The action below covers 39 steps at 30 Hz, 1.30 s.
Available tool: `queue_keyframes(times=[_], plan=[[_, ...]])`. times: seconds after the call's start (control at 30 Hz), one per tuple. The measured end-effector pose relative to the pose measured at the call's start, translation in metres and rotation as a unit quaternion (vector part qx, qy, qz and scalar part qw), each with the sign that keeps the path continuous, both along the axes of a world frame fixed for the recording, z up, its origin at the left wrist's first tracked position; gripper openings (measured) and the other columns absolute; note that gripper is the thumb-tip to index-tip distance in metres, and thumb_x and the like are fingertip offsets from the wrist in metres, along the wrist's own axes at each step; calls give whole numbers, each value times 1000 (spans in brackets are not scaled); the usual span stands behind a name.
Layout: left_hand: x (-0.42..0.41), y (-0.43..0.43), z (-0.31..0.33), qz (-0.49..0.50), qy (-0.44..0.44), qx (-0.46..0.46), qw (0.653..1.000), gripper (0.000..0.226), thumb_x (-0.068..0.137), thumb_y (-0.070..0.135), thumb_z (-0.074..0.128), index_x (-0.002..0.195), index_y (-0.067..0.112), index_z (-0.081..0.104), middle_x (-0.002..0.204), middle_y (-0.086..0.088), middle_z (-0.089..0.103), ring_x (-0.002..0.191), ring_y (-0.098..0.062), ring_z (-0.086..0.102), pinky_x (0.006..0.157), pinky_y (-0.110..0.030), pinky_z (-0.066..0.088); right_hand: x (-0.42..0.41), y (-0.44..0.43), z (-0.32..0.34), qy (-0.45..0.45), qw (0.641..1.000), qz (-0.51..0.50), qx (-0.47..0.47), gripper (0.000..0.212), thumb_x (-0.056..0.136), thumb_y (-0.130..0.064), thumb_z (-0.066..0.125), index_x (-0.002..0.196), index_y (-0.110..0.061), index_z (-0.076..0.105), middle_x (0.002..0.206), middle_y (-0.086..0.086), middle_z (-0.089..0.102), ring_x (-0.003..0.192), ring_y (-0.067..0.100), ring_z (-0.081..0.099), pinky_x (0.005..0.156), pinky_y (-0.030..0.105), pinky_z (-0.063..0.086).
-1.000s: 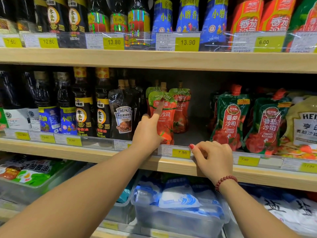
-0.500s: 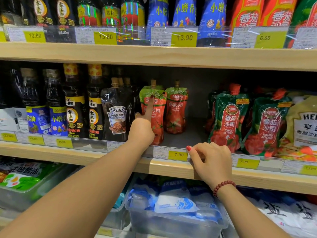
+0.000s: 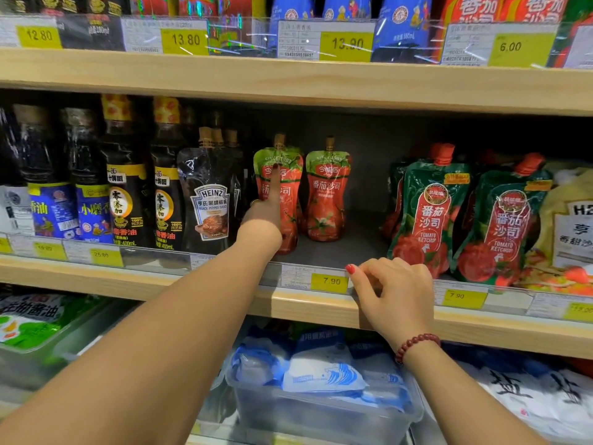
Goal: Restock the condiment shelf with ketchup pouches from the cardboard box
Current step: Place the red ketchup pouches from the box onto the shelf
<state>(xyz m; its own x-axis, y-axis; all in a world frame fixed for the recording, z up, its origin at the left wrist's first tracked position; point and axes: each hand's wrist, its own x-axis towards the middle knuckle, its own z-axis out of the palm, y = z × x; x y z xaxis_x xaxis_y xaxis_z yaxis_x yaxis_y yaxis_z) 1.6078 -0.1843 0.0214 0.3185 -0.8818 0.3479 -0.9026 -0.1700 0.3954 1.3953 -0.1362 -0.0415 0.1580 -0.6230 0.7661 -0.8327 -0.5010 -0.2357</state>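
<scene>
At the centre of the frame I saw the left hand (image 3: pixel 263 216) with its forefinger laid straight up the face of the front ketchup pouch (image 3: pixel 290 203), the other fingers folded and holding nothing. That pouch stood upright on the middle shelf (image 3: pixel 199 287), between the Heinz sauce pouch (image 3: pixel 210 203) on its left and a second ketchup pouch (image 3: pixel 327 194) on its right. Lower, right of centre, the right hand (image 3: pixel 398 293) pinched the price rail (image 3: pixel 288 277) with curled fingers, beside the 7.90 tag (image 3: pixel 330 281).

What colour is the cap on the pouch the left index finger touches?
Tan-gold cap, best seen in head view.
</scene>
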Motion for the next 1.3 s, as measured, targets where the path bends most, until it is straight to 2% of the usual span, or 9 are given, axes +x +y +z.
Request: queue_keyframes(times=[0.1, 0.23, 0.43, 0.5, 0.57, 0.63, 0.83, 1.07, 1.3], plan=[[3, 0, -3, -3, -1, -5, 1000, 102, 86, 3, 53, 141, 39, -24, 100, -18, 42, 54, -18, 40, 52, -31, 35, 0, 0, -1, 1, 1000, -4, -2, 31, 88, -46, 49, 64, -32, 60, 56, -14, 54, 59, 8, 46, 65, 28, 22], [3, -2, 0, 4, 52, -4, 999, 78, 94, 12, 46, 149, 27, -7, 106, -15, 46, 79, -29, 53, 67, -35, 38, -1, -1, 0, 2, 1000, -2, -2, 31, 89, -45, 50, 64, -31, 61, 56, -15, 54, 60, 7, 46, 65, 28, 21], [-1, 14, 15, -17, -21, 40, 999, 101, 84, 8, 59, 146, 30, -17, 98, -18, 51, 82, -32, 56, 63, -36, 47, -1, 0, 1, 6, 1000, 2, 0, 32, 89, -47, 47, 64, -33, 59, 55, -15, 51, 60, 7, 44, 63, 29, 14], [-3, 27, 18, -37, -25, 13, 999, 82, 82, 9, 59, 149, 20, 11, 92, -17, 51, 83, -34, 57, 63, -33, 46, -2, 1, 3, 8, 1000, 4, 4, 31, 89, -47, 46, 65, -33, 59, 55, -16, 50, 60, 6, 44, 62, 29, 12], [-2, 42, 15, -76, -23, -28, 996, 38, 81, 8, 58, 118, 3, 51, 92, -20, 57, 83, -36, 58, 62, -31, 43, -3, 4, 5, 11, 1000, 10, 15, 30, 90, -45, 47, 65, -33, 59, 56, -16, 50, 62, 8, 45, 63, 29, 12], [-1, 58, 11, -88, -16, -46, 995, 13, 82, 12, 60, 90, 2, 55, 94, -18, 57, 84, -32, 55, 64, -31, 39, -4, 8, 8, 18, 999, 15, 39, 30, 91, -43, 45, 67, -32, 59, 60, -13, 52, 68, 12, 49, 64, 29, 13], [2, 124, -3, -129, -67, -76, 987, 37, 82, 21, 62, 117, 10, 57, 109, -12, 54, 101, -28, 53, 77, -32, 40, -12, 34, 18, 60, 991, 65, 97, 25, 88, -33, 56, 111, -23, 64, 111, 2, 61, 109, 25, 45, 91, 36, 33], [-3, 205, -62, -116, -146, 15, 982, 25, 81, 34, 60, 102, 21, 62, 108, -6, 56, 101, -29, 54, 71, -34, 42, 13, 107, -46, 40, 983, 166, 67, 24, 80, -19, 64, 103, -15, 66, 103, 6, 62, 99, 29, 52, 82, 39, 41], [7, 268, -175, -110, -74, 195, 972, 53, 79, 43, 58, 130, 40, 44, 131, -6, 49, 115, -27, 54, 87, -37, 48, 19, 156, -163, 86, 945, 237, 209, 30, 77, -24, 62, 107, -21, 63, 118, 4, 54, 112, 23, 47, 94, 33, 39]])
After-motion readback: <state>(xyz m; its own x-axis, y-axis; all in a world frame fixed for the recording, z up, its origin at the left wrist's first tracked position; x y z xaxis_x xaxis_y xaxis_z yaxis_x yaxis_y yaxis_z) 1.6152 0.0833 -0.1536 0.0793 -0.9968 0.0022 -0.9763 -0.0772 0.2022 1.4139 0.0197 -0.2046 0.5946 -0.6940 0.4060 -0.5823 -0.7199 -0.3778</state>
